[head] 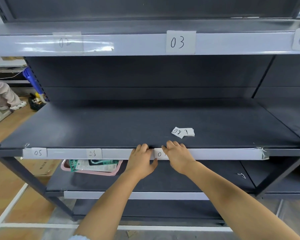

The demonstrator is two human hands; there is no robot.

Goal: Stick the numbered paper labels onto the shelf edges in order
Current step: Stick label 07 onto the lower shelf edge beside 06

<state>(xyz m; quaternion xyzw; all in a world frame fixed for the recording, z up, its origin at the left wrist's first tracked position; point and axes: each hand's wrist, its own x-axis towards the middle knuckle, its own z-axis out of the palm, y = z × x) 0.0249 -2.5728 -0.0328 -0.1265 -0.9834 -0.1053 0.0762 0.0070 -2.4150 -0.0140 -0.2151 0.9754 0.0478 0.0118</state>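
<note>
A paper label (160, 154) reading "0", its second digit hidden, is pressed on the middle shelf edge (223, 153), between left hand (142, 160) and right hand (177, 155). Fingers are curled over the edge's top; whether the label is pinched cannot be told. Spare labels (182, 132) lie just behind on the shelf.

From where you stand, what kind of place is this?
Probably a shop stockroom or store being set up: metal shelves with numbered paper labels on their edges, a cardboard box on the floor, and a pink tray of packaged goods.
</note>
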